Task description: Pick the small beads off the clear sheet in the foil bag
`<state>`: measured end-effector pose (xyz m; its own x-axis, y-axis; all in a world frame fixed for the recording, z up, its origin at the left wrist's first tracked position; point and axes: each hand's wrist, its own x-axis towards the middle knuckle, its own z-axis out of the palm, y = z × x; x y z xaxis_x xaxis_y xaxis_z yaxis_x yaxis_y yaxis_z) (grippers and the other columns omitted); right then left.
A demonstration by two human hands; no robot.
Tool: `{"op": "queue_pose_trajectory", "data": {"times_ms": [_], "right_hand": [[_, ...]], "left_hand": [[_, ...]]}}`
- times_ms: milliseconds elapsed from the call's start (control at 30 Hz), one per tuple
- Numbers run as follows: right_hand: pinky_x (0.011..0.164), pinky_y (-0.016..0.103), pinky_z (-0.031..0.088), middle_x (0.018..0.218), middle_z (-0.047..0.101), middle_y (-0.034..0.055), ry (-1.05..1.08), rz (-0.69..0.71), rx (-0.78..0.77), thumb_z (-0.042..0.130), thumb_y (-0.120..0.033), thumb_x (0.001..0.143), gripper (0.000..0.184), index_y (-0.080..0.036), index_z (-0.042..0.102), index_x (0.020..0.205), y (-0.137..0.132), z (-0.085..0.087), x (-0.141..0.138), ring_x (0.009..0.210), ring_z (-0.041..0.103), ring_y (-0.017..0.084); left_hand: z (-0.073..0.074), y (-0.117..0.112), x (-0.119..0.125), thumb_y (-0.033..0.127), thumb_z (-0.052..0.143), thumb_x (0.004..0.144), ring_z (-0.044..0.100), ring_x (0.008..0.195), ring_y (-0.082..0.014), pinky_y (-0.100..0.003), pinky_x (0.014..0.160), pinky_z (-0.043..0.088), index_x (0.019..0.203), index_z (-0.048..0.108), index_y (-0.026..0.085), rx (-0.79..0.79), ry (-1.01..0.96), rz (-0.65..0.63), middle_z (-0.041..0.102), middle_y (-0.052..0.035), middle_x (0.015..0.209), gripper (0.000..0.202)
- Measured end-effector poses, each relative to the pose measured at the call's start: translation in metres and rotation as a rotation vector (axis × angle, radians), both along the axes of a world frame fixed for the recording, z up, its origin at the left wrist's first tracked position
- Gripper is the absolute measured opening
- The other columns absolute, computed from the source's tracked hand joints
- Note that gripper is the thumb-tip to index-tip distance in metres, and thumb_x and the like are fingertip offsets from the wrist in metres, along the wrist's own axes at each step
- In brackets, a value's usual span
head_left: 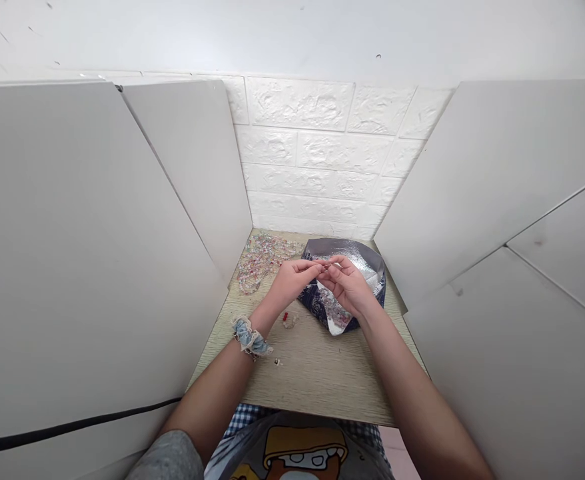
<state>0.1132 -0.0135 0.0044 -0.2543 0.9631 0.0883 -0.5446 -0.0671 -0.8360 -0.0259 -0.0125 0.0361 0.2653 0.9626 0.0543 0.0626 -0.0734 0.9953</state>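
Observation:
My left hand [296,279] and my right hand [346,283] meet fingertip to fingertip above a dark blue bag with a silvery lining [317,308]. Both are closed in a pinch, and what lies between the fingertips is too small to make out. Under my right hand, small pinkish and clear beads [336,312] lie on a white piece inside the bag's mouth. Strings of multicoloured beads [265,257] are heaped to the left of my left hand. A short curved piece with red and whitish beads [288,320] rests below my left wrist.
The small wooden table [317,380] is hemmed in by white panels [172,167] on the left and more panels [497,200] on the right. A white brick-pattern wall [312,147] closes the back. One tiny object [278,362] lies near the front. A black cable [77,425] runs at lower left.

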Motion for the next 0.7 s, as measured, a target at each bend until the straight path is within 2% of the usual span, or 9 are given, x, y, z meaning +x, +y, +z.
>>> {"op": "queue_pose_trajectory", "data": {"times_ms": [433,700], "right_hand": [[0.075,0.020,0.048,0.085,0.065,-0.0009,-0.002,0.003,0.014,0.067,-0.024,0.067,0.018,-0.022,0.053,0.077,0.0007,-0.0025,-0.0007,0.074,0.060,0.008],[0.082,0.025,0.046,0.090,0.063,-0.0006,-0.028,-0.018,0.014,0.068,-0.026,0.064,0.019,-0.022,0.052,0.073,-0.0023,0.0021,-0.0033,0.080,0.059,0.010]], "left_hand": [[0.0020,-0.0018,0.0002,0.028,0.055,0.069,0.059,0.085,-0.0167,-0.026,0.075,0.043,0.088,0.066,0.011,0.015,-0.001,0.009,0.065,-0.0089,0.092,0.028],[0.0024,-0.0017,0.0000,0.028,0.054,0.069,0.058,0.086,-0.0167,-0.027,0.077,0.043,0.078,0.068,0.012,0.019,0.005,-0.002,0.066,-0.0079,0.092,0.023]]}}
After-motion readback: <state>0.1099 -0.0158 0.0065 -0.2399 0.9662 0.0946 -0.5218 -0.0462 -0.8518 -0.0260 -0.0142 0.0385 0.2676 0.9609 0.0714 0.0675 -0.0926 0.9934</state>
